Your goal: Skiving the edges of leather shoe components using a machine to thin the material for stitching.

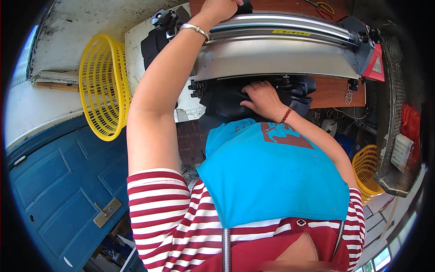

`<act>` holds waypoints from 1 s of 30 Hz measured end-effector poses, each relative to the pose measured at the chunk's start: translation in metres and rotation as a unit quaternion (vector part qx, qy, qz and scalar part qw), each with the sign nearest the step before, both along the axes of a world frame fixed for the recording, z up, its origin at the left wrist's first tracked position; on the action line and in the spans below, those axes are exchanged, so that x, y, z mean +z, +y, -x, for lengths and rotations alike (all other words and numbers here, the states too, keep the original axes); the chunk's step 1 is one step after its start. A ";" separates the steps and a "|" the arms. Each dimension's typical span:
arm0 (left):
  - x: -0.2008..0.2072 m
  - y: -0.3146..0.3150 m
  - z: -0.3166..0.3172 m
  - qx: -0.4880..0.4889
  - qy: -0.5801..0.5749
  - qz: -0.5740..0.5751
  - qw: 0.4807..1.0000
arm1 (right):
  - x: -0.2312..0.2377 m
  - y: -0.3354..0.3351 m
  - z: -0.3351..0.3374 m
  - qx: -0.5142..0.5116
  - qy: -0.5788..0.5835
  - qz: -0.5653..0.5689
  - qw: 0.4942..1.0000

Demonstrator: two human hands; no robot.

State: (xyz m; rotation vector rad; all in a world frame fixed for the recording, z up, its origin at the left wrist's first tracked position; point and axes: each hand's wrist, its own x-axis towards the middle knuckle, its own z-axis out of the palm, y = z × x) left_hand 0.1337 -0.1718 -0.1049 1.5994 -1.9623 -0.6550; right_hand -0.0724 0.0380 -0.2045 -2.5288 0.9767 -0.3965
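My left arm, with a silver bracelet, stretches over the roller machine (281, 56). At the top edge my left hand (221, 10), partly cut off, appears closed on a black piece (245, 7) behind the metal rollers. Below the machine's metal plate, my right hand (263, 99) rests on a pile of black sheets (224, 97). Its thumb and fingers are apart and slightly bent, lying against the soft-looking black material. A red bead bracelet circles that wrist. The sheets' far ends disappear under the plate.
A yellow plastic basket (104, 86) stands at the left, near a blue door (68, 181). Another yellow basket (366, 174) is at the right. Orange-handled scissors (325, 9) lie on the brown tabletop behind the machine. Loose wires (346, 113) hang at the right.
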 end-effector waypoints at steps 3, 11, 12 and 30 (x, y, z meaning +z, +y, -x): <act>0.000 0.001 -0.001 -0.007 0.012 0.005 1.000 | 0.000 -0.002 -0.002 -0.015 0.007 -0.034 0.999; -0.003 0.000 -0.002 -0.019 0.002 0.022 1.000 | 0.003 0.003 -0.001 0.007 -0.013 -0.052 0.999; -0.004 0.000 -0.002 -0.019 0.002 0.022 1.000 | 0.002 0.004 -0.001 0.007 -0.013 -0.052 0.999; -0.020 -0.009 -0.013 -0.019 0.001 0.025 1.000 | 0.014 -0.004 -0.001 0.020 -0.079 -0.034 0.996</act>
